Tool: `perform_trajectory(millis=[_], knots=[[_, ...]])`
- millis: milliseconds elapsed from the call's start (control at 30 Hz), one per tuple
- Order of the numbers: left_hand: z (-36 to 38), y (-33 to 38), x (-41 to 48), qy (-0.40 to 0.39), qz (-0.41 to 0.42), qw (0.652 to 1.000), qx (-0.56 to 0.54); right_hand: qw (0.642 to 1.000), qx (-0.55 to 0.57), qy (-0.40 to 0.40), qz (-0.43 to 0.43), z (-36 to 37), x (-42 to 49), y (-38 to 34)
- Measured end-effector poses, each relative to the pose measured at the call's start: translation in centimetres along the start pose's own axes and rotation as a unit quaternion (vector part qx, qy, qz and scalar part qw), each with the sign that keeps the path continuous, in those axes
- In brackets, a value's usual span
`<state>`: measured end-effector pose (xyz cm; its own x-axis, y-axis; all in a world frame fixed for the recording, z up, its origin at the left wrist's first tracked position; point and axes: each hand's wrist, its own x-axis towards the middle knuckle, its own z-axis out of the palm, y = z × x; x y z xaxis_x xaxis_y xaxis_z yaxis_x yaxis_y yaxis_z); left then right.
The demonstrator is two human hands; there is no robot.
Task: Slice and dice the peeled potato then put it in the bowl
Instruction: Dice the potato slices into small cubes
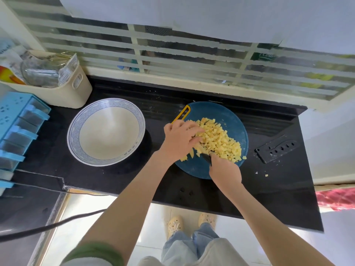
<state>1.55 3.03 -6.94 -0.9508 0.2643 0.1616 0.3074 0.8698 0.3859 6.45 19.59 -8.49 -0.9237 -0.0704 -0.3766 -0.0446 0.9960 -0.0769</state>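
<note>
Diced potato [219, 141] piled on board [194, 169], ctr-right; bowl [106, 131] ctr-left, empty. L hand [179, 138] cupped over dice, grasp unclear; R hand [224, 169] gripping knife [206, 159]. Scoop w/ blade flat vs palm, carry low over bowl.

knife [207, 159]: mostly hidden, only a short dark part showed above right hand [224, 172] | diced potato [219, 140]: partly covered by left hand [179, 140] | blue box [17, 131]: was cut by left edge | red cloth [336, 200]: was cut by right edge
</note>
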Motion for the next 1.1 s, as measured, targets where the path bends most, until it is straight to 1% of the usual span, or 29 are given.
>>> perform_trajectory(millis=[33,67,100,133,200,267,500,633,700,733,800,867,933,1000,1067,1100], knots=[[-0.4,0.1,0.3,-0.096,0.028,0.995,0.031,0.999,-0.032,0.006,-0.019,-0.4,-0.1,0.4],[-0.5,0.0,0.5,-0.163,0.043,0.984,0.048,0.998,-0.057,0.011,-0.036,-0.6,-0.2,0.6],[-0.7,-0.1,0.7,-0.209,0.041,0.976,0.050,0.996,-0.074,0.012,-0.046,-0.9,-0.3,0.8],[-0.8,-0.1,1.0,-0.238,0.031,0.970,0.042,0.995,-0.086,0.011,-0.053,-1.2,-0.5,1.1],[-0.7,0.1,1.7,-0.279,0.013,0.960,0.025,0.993,-0.104,0.005,-0.063,-1.7,-0.5,1.5],[-0.2,0.3,2.2,-0.299,0.004,0.954,0.031,0.991,-0.113,0.006,-0.073,-2.1,-0.5,2.1],[1.9,0.8,4.2,-0.315,-0.032,0.947,0.044,0.988,-0.119,0.008,-0.098,-2.6,0.2,3.2],[2.5,0.6,5.0,-0.334,-0.045,0.939,0.072,0.988,-0.110,0.002,-0.105,-2.8,0.8,3.7],[2.6,0.2,5.1,-0.332,-0.065,0.938,0.069,0.989,-0.105,-0.015,-0.104,-2.7,1.2,3.9],[2.6,0.1,5.1,-0.319,-0.079,0.943,0.059,0.989,-0.102,-0.023,-0.102,-2.8,1.5,4.0],[2.3,-0.1,5.1,-0.264,-0.107,0.958,0.026,0.991,-0.087,-0.039,-0.090,-3.1,1.9,4.0],[2.0,-0.3,5.1,-0.188,-0.133,0.973,0.012,0.995,-0.053,-0.057,-0.066,-3.4,2.2,4.0],[1.6,-0.6,5.0,-0.127,-0.173,0.977,-0.007,0.997,-0.016,-0.067,-0.041,-3.6,2.4,3.8],[1.3,-0.8,4.8,-0.087,-0.208,0.974,-0.028,0.997,0.007,-0.072,-0.030,-3.5,2.6,3.7],[1.1,-1.0,4.5,-0.070,-0.202,0.977,-0.014,0.996,0.002,-0.076,-0.041,-3.5,2.5,3.6],[1.0,-0.9,4.4,-0.077,-0.191,0.979,-0.011,0.996,-0.014,-0.075,-0.050,-3.6,2.5,3.6]])
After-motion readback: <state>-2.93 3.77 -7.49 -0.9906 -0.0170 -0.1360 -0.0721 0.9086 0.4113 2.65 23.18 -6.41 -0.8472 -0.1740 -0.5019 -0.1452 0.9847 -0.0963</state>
